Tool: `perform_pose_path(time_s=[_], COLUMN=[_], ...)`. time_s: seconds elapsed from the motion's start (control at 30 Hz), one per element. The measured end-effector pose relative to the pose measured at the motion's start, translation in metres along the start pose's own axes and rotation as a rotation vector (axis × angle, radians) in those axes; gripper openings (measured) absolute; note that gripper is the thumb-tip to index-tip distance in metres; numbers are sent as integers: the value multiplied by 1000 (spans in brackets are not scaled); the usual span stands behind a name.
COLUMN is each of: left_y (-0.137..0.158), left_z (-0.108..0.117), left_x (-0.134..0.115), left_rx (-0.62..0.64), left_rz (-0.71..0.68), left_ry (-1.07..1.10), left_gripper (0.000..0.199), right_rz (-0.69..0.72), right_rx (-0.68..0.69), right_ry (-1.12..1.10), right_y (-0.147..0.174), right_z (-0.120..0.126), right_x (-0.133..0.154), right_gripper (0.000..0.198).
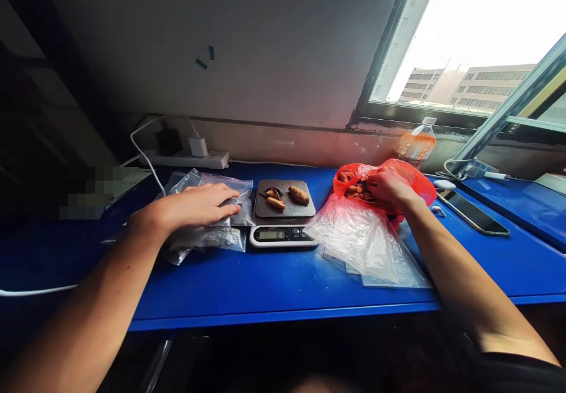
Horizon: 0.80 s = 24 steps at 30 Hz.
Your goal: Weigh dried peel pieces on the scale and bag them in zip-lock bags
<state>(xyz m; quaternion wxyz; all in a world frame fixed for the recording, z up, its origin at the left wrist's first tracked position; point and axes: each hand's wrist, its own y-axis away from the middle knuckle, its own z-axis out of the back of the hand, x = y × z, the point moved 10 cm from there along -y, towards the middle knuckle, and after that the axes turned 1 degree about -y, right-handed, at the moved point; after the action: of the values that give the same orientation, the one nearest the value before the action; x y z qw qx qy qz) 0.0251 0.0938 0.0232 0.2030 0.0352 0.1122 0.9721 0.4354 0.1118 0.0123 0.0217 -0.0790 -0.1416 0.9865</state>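
Note:
My left hand (pixel 198 205) lies flat, fingers stretched out, on a pile of clear plastic bags (pixel 221 238). Beside it stands a digital kitchen scale (pixel 286 236) with a lit display. Several brown dried pieces, like pods or nuts, rest on its metal plate, among them an oval one (pixel 299 195) and a split one (pixel 275 203). My right hand (pixel 389 185) reaches into a red plastic bag (pixel 418 182) holding more brown pieces (pixel 354 191). Its fingertips are hidden among them, so any hold is unclear. Clear empty bags (pixel 371 251) spread in front of the red bag.
A blue table (pixel 265 290) carries everything, its front edge near me. Behind are a power strip (pixel 212 159) with a white charger (pixel 198 146) and cable. To the right are a drink bottle (pixel 415 143), a phone (pixel 475 213) and a white earbud case (pixel 444 184).

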Motion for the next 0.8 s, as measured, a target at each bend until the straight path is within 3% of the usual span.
perform_pose_path(time_s=[0.27,0.8], left_y=[-2,-3], left_z=[-3,-3], left_x=[0,-1], left_rx=[-1,-1], left_rz=[-36,-29], left_ry=[-6,14], left_gripper=[66,68], right_rz=[-164,-361], right_rx=[157,71], right_ry=[98,13], right_y=[-10,-8], right_z=[-18,-21], right_x=[-2,-20], right_gripper=[33,43])
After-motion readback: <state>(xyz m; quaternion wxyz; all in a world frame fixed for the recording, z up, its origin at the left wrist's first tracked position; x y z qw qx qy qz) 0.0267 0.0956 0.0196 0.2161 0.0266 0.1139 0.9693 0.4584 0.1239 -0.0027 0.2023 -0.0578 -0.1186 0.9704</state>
